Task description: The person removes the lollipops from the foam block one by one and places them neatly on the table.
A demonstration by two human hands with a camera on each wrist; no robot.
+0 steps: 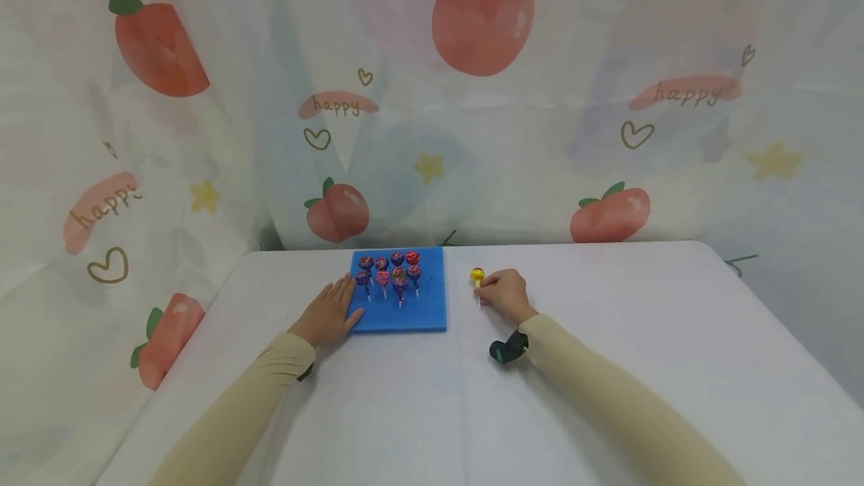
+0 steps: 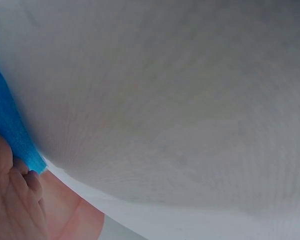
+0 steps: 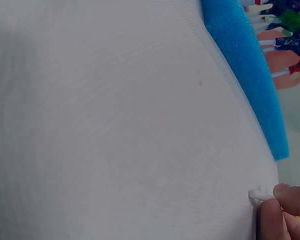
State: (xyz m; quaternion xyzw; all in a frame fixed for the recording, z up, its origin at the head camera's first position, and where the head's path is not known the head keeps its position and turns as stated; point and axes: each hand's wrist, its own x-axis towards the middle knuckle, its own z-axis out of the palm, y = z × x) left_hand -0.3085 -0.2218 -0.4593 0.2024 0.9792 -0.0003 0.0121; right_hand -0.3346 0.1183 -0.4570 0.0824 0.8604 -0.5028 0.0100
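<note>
A blue foam board lies on the white table, with several wrapped lollipops standing upright in it by their sticks. My left hand rests at the board's left edge, fingers straight and thumb along the near corner. To the right of the board, my right hand pinches a yellow lollipop by its stick, head up. In the right wrist view the lower end of its white stick shows below the thumb and finger, close over the tablecloth.
A white cloth covers the table. Behind it hangs a curtain printed with peaches and hearts. A dark wrist device sits below my right sleeve.
</note>
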